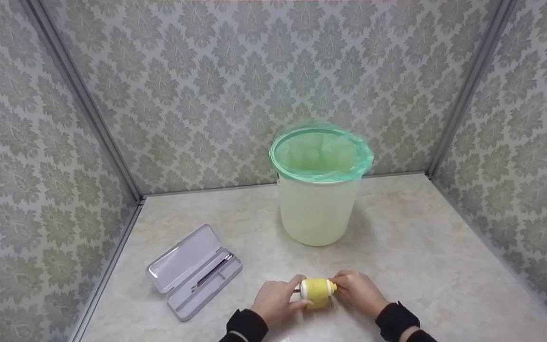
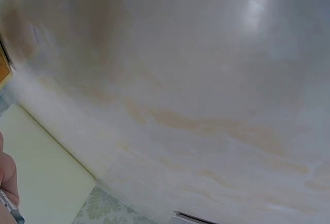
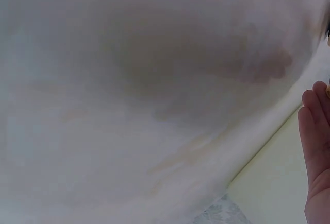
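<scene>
Between the two hands is a yellow cylindrical pencil sharpener (image 1: 317,288) with white bands and a small stepped yellow end on the right. My left hand (image 1: 276,297) grips its left end, thumb below and fingers above. A thin dark stick, like a pencil (image 2: 11,207), shows among the left fingers in the left wrist view. My right hand (image 1: 360,290) pinches the stepped end with its fingertips. Only part of the right hand enters the right wrist view, at the right edge. To the left lies an opened pale pencil case (image 1: 185,304) with dark pencils (image 1: 212,272) inside.
A pale bin (image 1: 318,213) with a green rim and a translucent green liner (image 1: 321,152) stands behind the hands. Patterned wall panels (image 1: 235,85) enclose the marbled tabletop (image 1: 425,247) at the back and both sides.
</scene>
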A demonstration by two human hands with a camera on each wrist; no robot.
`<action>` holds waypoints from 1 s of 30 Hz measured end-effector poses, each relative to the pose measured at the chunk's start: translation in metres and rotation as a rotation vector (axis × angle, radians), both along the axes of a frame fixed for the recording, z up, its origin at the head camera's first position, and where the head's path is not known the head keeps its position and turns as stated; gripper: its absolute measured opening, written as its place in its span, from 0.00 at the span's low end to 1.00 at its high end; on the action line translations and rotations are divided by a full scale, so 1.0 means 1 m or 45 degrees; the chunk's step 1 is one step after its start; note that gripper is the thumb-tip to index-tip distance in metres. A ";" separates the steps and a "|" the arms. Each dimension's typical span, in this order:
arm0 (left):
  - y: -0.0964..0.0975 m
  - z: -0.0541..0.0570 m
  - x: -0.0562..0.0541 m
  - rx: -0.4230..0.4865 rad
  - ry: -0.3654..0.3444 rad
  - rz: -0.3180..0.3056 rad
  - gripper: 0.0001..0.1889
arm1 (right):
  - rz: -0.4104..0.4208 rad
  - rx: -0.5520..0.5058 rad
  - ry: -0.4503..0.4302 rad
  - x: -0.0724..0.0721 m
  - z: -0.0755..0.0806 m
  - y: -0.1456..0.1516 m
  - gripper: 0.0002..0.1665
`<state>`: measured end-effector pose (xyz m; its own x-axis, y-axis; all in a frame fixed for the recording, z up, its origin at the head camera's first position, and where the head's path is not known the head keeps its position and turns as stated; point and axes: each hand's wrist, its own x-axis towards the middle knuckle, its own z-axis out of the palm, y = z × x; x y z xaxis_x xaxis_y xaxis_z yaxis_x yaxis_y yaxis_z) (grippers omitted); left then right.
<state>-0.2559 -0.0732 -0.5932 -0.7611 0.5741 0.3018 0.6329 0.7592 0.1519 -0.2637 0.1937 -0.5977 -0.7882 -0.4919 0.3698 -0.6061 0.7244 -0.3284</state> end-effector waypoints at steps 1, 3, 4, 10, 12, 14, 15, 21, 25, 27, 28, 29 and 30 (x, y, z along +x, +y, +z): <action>0.000 0.000 0.000 -0.001 0.002 0.000 0.26 | 0.002 -0.011 0.002 0.001 -0.001 0.000 0.10; 0.000 0.001 0.000 0.002 0.001 0.000 0.26 | 0.010 -0.030 0.006 0.003 -0.003 0.001 0.07; 0.000 0.001 0.000 0.005 -0.002 0.000 0.26 | 0.013 -0.035 0.006 0.004 -0.004 0.001 0.06; -0.001 0.003 0.000 0.006 -0.026 0.014 0.26 | 0.043 -0.061 -0.003 0.010 -0.009 0.000 0.03; -0.001 0.003 0.000 0.001 -0.032 0.018 0.26 | 0.051 -0.070 -0.006 0.012 -0.010 0.001 0.03; 0.000 0.003 0.000 -0.001 -0.037 0.020 0.26 | 0.056 -0.075 0.008 0.013 -0.011 0.001 0.03; 0.000 0.003 0.000 0.000 -0.041 0.021 0.26 | 0.056 -0.073 0.014 0.014 -0.012 0.001 0.03; 0.000 0.003 0.000 0.005 -0.054 0.021 0.26 | 0.058 -0.057 0.053 0.017 -0.015 0.002 0.04; 0.000 0.004 0.001 0.002 -0.054 0.024 0.26 | 0.080 -0.055 0.086 0.021 -0.016 0.003 0.05; 0.000 0.004 0.001 -0.001 -0.056 0.024 0.26 | 0.090 -0.052 0.103 0.023 -0.016 0.003 0.05; 0.000 0.004 0.001 -0.001 -0.059 0.023 0.26 | 0.092 -0.048 0.110 0.024 -0.016 0.003 0.05; 0.000 0.005 0.001 0.002 -0.065 0.023 0.26 | 0.091 -0.046 0.107 0.025 -0.015 0.004 0.05; 0.000 0.005 0.001 0.003 -0.071 0.023 0.26 | 0.092 -0.046 0.104 0.026 -0.015 0.004 0.05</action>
